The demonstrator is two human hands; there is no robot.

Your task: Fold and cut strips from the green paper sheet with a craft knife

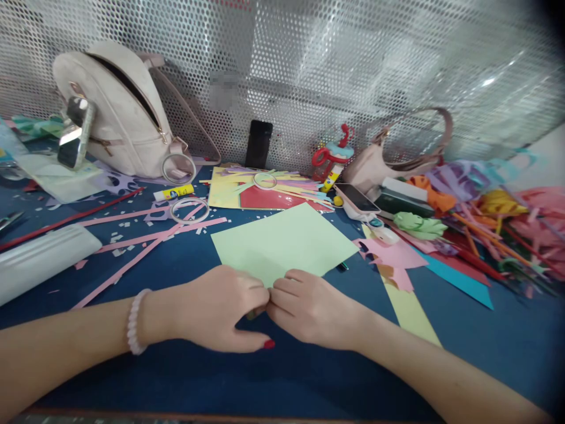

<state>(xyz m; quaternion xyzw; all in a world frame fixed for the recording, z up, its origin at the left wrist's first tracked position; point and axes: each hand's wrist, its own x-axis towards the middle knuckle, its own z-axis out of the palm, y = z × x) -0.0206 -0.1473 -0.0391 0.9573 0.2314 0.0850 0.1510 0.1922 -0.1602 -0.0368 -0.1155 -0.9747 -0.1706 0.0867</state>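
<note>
I see left hand (223, 312) and right hand (309, 306) both pinched shut on near corner of green paper (282, 241) lying on blue table (485, 347). Uneven pinch could skew the fold.

No words, numbers or signs can be read anywhere here. The glue stick (173, 192) on the blue tabletop (282, 377) has a label with some dark print, but it is too small and blurry to make out. A patch on the metal wall with holes (224, 89) is smeared over, and the two phones, the black phone (258, 143) and the phone in the pink case (356, 199), have dark screens showing nothing.
</note>
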